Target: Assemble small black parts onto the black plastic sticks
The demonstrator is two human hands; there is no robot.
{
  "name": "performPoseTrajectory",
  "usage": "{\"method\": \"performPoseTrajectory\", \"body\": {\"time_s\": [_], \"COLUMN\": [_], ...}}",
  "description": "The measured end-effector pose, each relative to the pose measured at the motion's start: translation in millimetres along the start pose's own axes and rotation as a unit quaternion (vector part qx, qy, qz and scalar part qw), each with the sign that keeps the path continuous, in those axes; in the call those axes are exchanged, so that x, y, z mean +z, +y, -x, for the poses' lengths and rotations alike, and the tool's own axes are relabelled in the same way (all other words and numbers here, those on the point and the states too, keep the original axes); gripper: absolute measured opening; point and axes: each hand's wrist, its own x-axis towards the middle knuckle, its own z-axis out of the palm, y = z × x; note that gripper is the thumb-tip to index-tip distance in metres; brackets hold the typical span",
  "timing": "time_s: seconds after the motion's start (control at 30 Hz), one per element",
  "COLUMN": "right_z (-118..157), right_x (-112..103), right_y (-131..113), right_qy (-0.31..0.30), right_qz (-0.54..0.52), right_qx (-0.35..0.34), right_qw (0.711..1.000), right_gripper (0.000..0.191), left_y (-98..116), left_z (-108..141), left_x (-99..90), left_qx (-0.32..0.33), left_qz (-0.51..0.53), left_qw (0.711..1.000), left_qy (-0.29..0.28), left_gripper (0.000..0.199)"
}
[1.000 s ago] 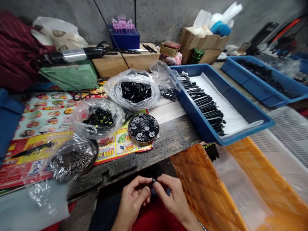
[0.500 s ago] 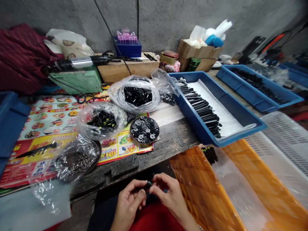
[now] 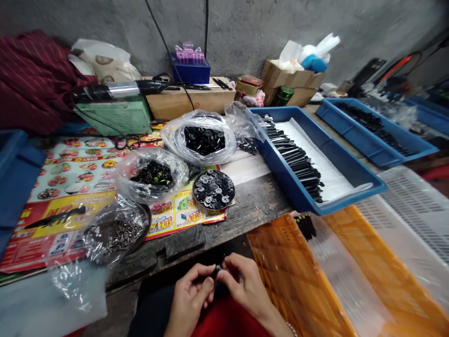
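At the bottom centre, below the table's front edge, my left hand and my right hand meet over a small black part. Thumb and fingertips of both hands pinch it, and they cover most of it. Beyond the hands, a round dish of flat black discs sits on a printed flyer. Behind it are an open plastic bag of black pieces and another bag with black and yellow-green pieces. A dish of small metal screws lies to the left, partly under clear plastic.
A blue tray of long black pieces and white paper is at the right, with another blue tray beyond. Orange crates stand at lower right. A blue bin is at the left edge, near a green box.
The view has shifted slightly, so the table items appear a little further right. Both hands keep their pinch on the small black part, with barely any movement.
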Motion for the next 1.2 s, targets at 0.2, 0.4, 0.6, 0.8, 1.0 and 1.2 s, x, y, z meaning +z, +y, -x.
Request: {"method": "performPoseTrajectory", "body": {"time_s": [0.2,0.4,0.6,0.8,1.0,1.2], "right_z": [-4.0,-9.2,-6.5,0.6,2.9,2.9], "right_x": [6.5,-1.0,-6.9,1.4,0.9,-0.7], "right_y": [7.7,-3.2,-2.7,12.9,13.6,11.3], "right_qy": [-0.112,-0.038,-0.006,-0.083,-0.073,-0.032], "right_qz": [-0.196,-0.146,0.002,-0.107,-0.207,-0.281], "right_qx": [0.152,0.1,0.008,0.081,0.124,0.126], "right_qw": [0.962,0.983,1.0,0.988,0.968,0.951], "right_gripper": [0.05,0.038,0.031,0.054,0.052,0.038], "left_y": [2.0,10.3,3.3,8.0,14.8,12.5], "left_z": [0.1,-2.6,-3.2,0.8,2.6,5.4], "left_x": [5.7,8.1,10.1,18.5,19.0,20.2], "left_qx": [0.011,0.025,0.005,0.04,0.021,0.007], "left_qz": [0.013,0.015,0.008,0.008,0.04,0.125], "left_qw": [1.0,0.999,0.999,0.998,0.999,0.991], "left_qy": [0.004,0.019,0.03,0.05,0.012,-0.037], "left_gripper": [0.038,0.038,0.044,0.034,0.032,0.032]}}
